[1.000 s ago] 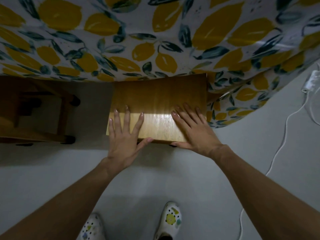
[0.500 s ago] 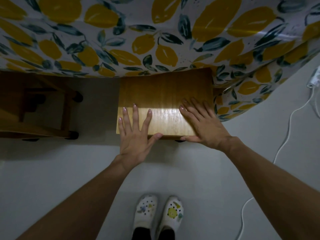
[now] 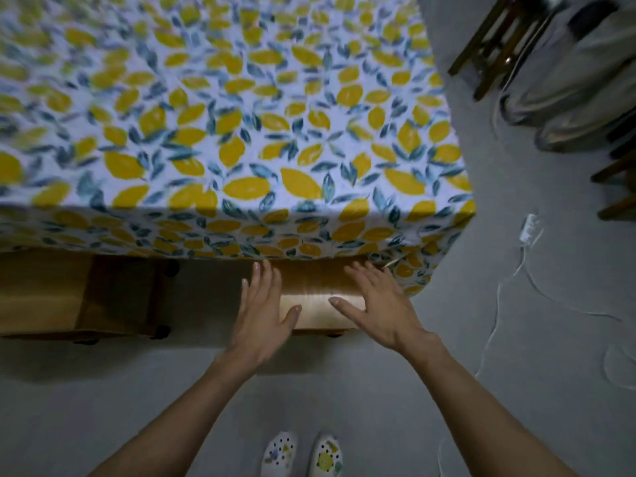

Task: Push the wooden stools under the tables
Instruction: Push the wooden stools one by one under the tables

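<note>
head view | my left hand [image 3: 261,315] and right hand [image 3: 377,304] lie flat, fingers apart, each grip clamping nothing | wooden stool [image 3: 321,297] sits straight ahead between them, half under the desk [image 3: 241,132] cloth | long axis runs left-right, both hands equally near | I judge one forward push remains
</note>
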`<move>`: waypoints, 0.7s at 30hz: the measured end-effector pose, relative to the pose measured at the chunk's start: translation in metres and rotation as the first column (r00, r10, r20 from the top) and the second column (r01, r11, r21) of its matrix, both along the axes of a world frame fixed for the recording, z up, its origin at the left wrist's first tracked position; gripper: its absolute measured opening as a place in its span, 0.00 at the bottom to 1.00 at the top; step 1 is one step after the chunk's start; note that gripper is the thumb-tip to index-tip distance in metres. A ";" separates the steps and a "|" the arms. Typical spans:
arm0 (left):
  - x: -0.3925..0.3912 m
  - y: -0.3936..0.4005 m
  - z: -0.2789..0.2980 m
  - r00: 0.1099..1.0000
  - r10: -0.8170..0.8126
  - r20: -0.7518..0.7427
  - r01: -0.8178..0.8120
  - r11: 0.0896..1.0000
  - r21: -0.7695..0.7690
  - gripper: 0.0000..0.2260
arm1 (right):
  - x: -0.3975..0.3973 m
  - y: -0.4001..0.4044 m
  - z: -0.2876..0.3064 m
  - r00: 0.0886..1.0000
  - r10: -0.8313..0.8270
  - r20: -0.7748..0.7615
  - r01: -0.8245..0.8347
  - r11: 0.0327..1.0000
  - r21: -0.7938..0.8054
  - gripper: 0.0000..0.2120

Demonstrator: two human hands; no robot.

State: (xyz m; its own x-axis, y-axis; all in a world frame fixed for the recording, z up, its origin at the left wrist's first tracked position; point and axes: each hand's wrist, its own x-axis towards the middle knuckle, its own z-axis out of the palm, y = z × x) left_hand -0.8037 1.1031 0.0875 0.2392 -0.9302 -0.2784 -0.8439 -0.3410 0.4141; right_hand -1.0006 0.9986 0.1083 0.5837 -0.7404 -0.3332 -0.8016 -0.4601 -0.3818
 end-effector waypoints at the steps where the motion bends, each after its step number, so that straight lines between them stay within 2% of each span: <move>1: 0.001 -0.001 0.028 0.999 -0.008 0.034 0.008 1.000 -0.012 0.36 | 0.000 -0.003 0.029 1.000 0.005 0.003 -0.005 1.000 -0.007 0.39; 4: 0.002 -0.007 0.103 0.983 -0.104 0.150 0.107 0.994 -0.014 0.40 | 0.001 -0.014 0.108 0.999 -0.010 0.049 0.012 0.999 -0.039 0.38; 6: -0.001 -0.014 0.144 0.984 -0.114 0.134 0.119 0.992 -0.034 0.40 | -0.001 -0.022 0.152 0.990 -0.070 0.123 0.077 0.996 -0.051 0.37; 10: -0.019 -0.032 0.204 0.999 0.039 -0.029 -0.041 0.995 -0.089 0.35 | -0.015 -0.046 0.207 0.976 -0.106 0.192 0.119 0.991 -0.053 0.38; 14: -0.052 -0.063 0.227 0.979 0.164 -0.123 -0.179 0.976 -0.125 0.34 | -0.044 -0.095 0.231 0.972 -0.057 0.229 0.078 0.994 -0.081 0.37; 21: -0.133 -0.155 0.249 0.859 0.434 -0.273 -0.483 0.863 -0.148 0.31 | -0.102 -0.218 0.261 0.965 0.133 0.227 -0.119 0.990 -0.078 0.38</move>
State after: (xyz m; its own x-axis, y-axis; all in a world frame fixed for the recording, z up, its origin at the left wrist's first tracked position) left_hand -0.9370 0.9482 0.3364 0.6073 -0.7710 -0.1918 -0.4890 -0.5530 0.6746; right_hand -1.1022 0.7809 0.3696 0.7293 -0.6711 -0.1331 -0.6287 -0.5807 -0.5172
